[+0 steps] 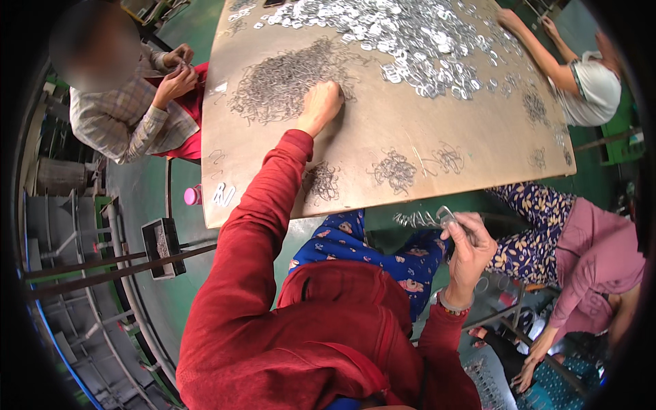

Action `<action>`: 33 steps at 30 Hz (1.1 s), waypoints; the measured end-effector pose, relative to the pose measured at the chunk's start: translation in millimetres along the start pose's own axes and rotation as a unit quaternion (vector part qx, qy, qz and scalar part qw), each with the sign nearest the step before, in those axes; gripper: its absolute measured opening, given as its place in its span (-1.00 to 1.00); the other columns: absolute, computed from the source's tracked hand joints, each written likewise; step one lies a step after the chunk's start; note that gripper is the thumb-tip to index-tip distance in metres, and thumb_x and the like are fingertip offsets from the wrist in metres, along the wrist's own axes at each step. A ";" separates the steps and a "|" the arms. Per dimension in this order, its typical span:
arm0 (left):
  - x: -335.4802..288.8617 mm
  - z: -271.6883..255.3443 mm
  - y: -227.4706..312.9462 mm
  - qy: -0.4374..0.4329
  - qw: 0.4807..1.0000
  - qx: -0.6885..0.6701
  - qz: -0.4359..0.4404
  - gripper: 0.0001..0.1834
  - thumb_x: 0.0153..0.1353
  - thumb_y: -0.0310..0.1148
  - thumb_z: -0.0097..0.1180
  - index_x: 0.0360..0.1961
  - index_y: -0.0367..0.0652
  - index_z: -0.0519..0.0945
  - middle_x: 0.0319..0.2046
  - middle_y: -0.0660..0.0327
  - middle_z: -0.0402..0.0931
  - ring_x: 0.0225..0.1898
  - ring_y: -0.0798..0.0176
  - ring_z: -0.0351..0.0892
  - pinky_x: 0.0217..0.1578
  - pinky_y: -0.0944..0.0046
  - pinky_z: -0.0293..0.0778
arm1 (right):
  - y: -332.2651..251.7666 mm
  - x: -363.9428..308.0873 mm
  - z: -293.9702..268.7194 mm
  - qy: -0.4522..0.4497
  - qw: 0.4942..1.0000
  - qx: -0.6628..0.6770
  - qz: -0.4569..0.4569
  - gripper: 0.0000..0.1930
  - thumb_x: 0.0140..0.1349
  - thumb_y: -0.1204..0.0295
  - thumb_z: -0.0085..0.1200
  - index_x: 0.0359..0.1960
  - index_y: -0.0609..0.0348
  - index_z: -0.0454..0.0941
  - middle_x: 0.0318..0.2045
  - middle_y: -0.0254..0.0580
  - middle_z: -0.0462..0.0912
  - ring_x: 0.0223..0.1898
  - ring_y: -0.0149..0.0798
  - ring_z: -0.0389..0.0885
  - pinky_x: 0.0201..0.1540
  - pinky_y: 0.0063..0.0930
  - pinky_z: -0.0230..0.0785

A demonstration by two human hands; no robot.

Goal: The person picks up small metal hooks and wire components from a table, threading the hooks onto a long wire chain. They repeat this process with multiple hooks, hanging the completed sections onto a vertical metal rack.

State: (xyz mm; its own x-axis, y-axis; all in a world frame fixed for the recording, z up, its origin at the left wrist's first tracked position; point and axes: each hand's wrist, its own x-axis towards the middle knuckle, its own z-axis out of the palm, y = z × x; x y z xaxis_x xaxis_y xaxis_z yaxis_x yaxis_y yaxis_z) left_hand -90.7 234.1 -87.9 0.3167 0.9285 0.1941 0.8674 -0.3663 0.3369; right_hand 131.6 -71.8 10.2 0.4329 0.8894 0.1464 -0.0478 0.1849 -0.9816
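My left hand point(324, 102), in a red sleeve, reaches across the table to the right edge of a heap of thin bent wire hooks point(277, 85). Its fingers are curled closed, and what they hold, if anything, is hidden. Low beyond the table's front edge, my right hand point(470, 246) wears a bracelet and pinches a shiny bent wire piece point(445, 214). A row of similar wire hooks point(415, 219) extends leftward from it; how they join is too small to tell. Smaller clusters of wire hooks point(393, 171) lie along the table's near side.
Flat silver metal rings point(427, 41) cover the far part of the brown-topped table point(369, 137). Co-workers sit at left point(130, 102) and far right point(588, 85); another person in pink point(594, 253) bends down nearby. A black crate point(162, 247) stands lower left.
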 end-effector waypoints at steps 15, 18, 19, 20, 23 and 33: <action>7.6 -45.6 3.7 -0.152 0.948 -0.278 -0.029 -0.76 0.17 -0.23 0.13 -0.32 -0.21 0.57 -0.47 0.21 0.56 -0.40 0.28 0.56 -0.41 0.30 0.45 | -11.2 -19.9 -9.4 -0.007 0.999 0.010 -0.032 -0.86 0.03 0.75 0.12 -0.33 0.41 0.57 -0.37 -0.11 0.55 -0.50 -0.38 0.55 -0.41 -0.61 0.42; -4.9 -58.6 19.4 -0.237 0.847 -0.468 -0.082 -0.79 0.23 -0.27 0.09 -0.26 -0.21 0.54 -0.42 0.35 0.51 -0.38 0.48 0.52 -0.37 0.45 0.49 | -12.3 -28.3 -13.3 -0.005 0.999 0.017 -0.042 -0.85 0.03 0.74 0.13 -0.32 0.40 0.57 -0.37 -0.11 0.55 -0.48 -0.38 0.55 -0.39 -0.60 0.43; -7.6 -59.8 25.1 -0.251 0.826 -0.499 -0.078 -0.79 0.23 -0.30 0.09 -0.25 -0.23 0.53 -0.41 0.33 0.51 -0.38 0.47 0.52 -0.36 0.44 0.51 | -11.9 -29.4 -15.2 -0.006 0.999 0.021 -0.047 -0.85 0.03 0.74 0.13 -0.32 0.40 0.57 -0.36 -0.11 0.55 -0.48 -0.38 0.56 -0.40 -0.60 0.43; -13.0 -63.1 30.8 -0.263 0.803 -0.529 -0.076 -0.80 0.22 -0.33 0.09 -0.24 -0.26 0.52 -0.41 0.31 0.52 -0.38 0.47 0.52 -0.34 0.42 0.52 | -11.3 -31.3 -16.0 -0.008 0.998 0.025 -0.050 -0.85 0.03 0.74 0.13 -0.32 0.39 0.57 -0.36 -0.11 0.55 -0.48 -0.38 0.56 -0.40 -0.61 0.43; -44.2 -71.1 64.6 -0.271 0.793 -0.545 -0.004 -0.80 0.23 -0.39 0.07 -0.24 -0.33 0.53 -0.39 0.20 0.54 -0.39 0.39 0.55 -0.31 0.41 0.55 | -6.4 -33.9 -16.6 -0.017 0.999 0.009 -0.031 -0.83 0.03 0.74 0.13 -0.29 0.40 0.56 -0.37 -0.12 0.56 -0.48 -0.39 0.55 -0.40 -0.61 0.43; -186.8 -86.6 188.0 -0.127 0.841 -0.477 0.222 -0.89 0.06 -0.46 0.19 -0.35 -0.19 0.57 -0.19 0.17 0.48 -0.10 0.20 0.46 -0.09 0.24 0.37 | 14.6 -46.8 -8.0 0.068 0.997 0.033 0.030 -0.86 0.06 0.72 0.13 -0.31 0.40 0.53 -0.43 -0.20 0.58 -0.48 -0.45 0.55 -0.40 -0.66 0.41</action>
State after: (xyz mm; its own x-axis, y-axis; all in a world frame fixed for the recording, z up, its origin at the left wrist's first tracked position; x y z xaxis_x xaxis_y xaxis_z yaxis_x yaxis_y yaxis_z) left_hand -20.1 -13.5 19.0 0.7048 0.6264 0.3331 -0.0220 -0.4500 0.8928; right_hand 117.8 -114.0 -12.0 0.5449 0.8359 0.0661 -0.1338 0.1645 -0.9773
